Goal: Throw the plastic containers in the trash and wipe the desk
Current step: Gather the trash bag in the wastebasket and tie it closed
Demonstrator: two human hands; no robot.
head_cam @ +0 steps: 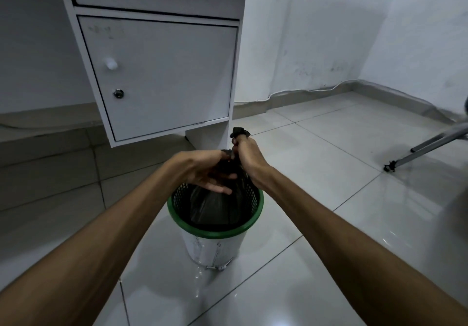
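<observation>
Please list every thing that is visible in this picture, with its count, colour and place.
bin: one, white with green rim, on the floor, centre
bag: one, black, inside the bin, neck gathered above it
cabinet: one, white, drawer and door with knobs, behind the bin
metal legs: grey, on the floor at far right
floor: grey-white glossy tiles
left hand: one, fingers on the bag below its neck
right hand: one, grips the bag's neck

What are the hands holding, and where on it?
The right hand grips the black bag by its gathered neck; the left hand touches just below it.
</observation>
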